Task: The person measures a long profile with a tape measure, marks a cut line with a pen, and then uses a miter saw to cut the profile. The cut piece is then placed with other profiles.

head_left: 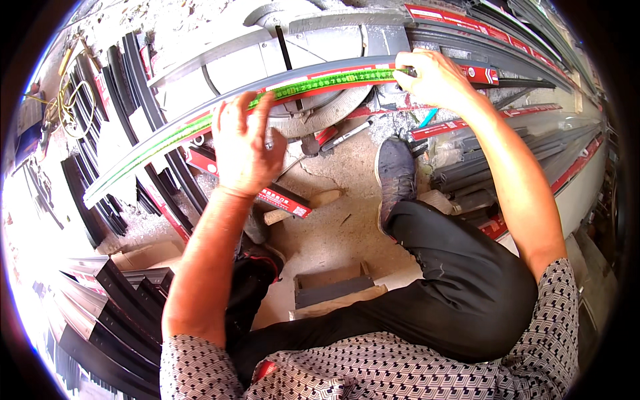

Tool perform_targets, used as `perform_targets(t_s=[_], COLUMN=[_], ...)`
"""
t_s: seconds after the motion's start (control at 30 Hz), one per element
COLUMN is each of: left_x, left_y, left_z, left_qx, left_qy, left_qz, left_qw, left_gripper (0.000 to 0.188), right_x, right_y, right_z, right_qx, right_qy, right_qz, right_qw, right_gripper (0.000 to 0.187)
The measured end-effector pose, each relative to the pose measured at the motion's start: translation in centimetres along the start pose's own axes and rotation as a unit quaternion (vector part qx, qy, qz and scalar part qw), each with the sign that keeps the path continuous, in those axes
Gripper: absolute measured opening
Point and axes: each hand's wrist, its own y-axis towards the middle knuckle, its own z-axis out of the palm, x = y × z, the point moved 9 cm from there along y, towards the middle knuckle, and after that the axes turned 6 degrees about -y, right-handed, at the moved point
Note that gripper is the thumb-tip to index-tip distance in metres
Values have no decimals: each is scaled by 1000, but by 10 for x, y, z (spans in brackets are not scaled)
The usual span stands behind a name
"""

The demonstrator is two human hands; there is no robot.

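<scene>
Our right hand [437,80] pinches a marker tip against the green measuring tape [320,83], while our left hand [247,143], fingers spread, presses it onto the long grey aluminium profile [167,130] lying across the round saw table [320,110]. We judge the profile stiff, light and slippery, best steadied flat from above.

Red-and-white label strips [283,200] wrap the dark profiles [167,153] on the floor and at upper right.
</scene>
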Motion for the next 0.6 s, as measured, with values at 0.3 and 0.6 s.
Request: perform_targets(t_s=[0.3,0.6], left_x=[-30,-28], left_y=[-2,-2], left_z=[57,64], left_qx=[15,32], left_qy=[45,64], left_qz=[-148,-175], left_qw=[988,982], left_gripper=[78,82], right_x=[5,7], right_y=[-1,-2], right_z=[-2,-4], right_qx=[8,1], right_qy=[-7,-7], right_qz=[5,-3], right_qw=[1000,1000], right_gripper=[23,22])
